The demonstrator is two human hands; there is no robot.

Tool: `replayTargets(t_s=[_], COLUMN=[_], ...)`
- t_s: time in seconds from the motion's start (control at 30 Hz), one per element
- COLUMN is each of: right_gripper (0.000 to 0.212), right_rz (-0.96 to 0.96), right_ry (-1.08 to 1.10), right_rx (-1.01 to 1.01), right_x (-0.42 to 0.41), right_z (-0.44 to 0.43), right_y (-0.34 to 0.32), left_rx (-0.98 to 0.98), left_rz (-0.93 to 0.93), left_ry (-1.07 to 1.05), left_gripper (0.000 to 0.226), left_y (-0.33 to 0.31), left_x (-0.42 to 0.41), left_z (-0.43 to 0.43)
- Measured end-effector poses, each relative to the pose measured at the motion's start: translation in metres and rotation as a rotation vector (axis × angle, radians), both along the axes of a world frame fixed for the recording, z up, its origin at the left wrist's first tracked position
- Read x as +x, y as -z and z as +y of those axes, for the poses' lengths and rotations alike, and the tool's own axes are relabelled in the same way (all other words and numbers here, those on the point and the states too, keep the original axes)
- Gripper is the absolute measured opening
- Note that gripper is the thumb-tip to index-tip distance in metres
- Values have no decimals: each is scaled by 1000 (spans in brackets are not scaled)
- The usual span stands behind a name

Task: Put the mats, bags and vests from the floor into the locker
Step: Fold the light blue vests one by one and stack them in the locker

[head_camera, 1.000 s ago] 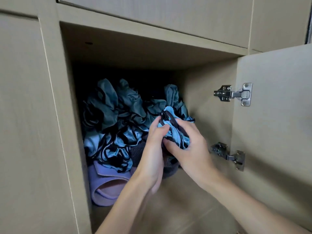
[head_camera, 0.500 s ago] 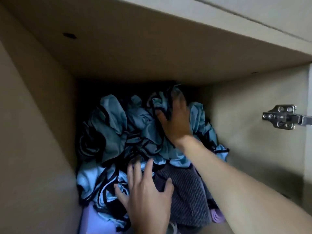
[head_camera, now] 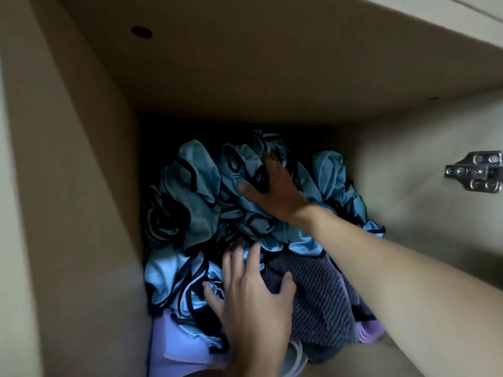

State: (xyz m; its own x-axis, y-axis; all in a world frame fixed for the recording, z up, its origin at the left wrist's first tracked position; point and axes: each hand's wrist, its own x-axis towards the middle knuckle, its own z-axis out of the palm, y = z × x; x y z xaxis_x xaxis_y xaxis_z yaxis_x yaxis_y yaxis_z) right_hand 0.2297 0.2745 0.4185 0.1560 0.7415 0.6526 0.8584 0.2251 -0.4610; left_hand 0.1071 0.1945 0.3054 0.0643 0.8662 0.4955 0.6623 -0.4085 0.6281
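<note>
I see the vests [head_camera: 201,191] at the back of the locker [head_camera: 81,213], light blue and teal with black edging. The cloth [head_camera: 321,300] touching my left hand [head_camera: 253,303] is dark grey with fine paler stripes. The mat [head_camera: 174,346] at the front left corner is lilac. The locker is beige and its hinge [head_camera: 476,171] is silvery.

Left hand [head_camera: 253,303] and right hand [head_camera: 275,191] press flat.

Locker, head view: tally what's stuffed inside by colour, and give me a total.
Blue vest heap: 1, single vests too tangled to count
Grey ribbed cloth: 1
Purple mat patches: 2, lower left and lower right; cannot tell if they are one mat
Total: 4
</note>
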Motion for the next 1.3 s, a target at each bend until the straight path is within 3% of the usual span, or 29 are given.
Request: replayTargets(t_s=[0.33, 0.57, 0.7, 0.87, 1.03, 1.2, 1.3], right_gripper=[98, 99, 88, 72, 60, 52, 51], right_rz=[-113, -88, -78, 22, 124, 285, 350], right_ry=[139, 131, 184, 259, 392, 520, 607], right_rx=[-32, -1, -20, -112, -179, -358, -464], right_x=[11, 17, 15, 6, 5, -2, -7], right_z=[-32, -81, -128, -212, -308, -419, -483], right_y=[3, 25, 44, 85, 146, 220, 268], left_rx=[48, 71, 115, 129, 41, -74, -133], left_rz=[-92, -94, -86, -122, 3, 288, 421], left_ry=[40, 101, 137, 398, 660, 830, 949], left_gripper=[66, 60, 55, 47, 47, 50, 40], left_y=[3, -1, -2, 7, 40, 94, 132], left_x=[0, -4, -10, -7, -6, 2, 12], left_z=[0, -17, -37, -82, -133, -202, -247])
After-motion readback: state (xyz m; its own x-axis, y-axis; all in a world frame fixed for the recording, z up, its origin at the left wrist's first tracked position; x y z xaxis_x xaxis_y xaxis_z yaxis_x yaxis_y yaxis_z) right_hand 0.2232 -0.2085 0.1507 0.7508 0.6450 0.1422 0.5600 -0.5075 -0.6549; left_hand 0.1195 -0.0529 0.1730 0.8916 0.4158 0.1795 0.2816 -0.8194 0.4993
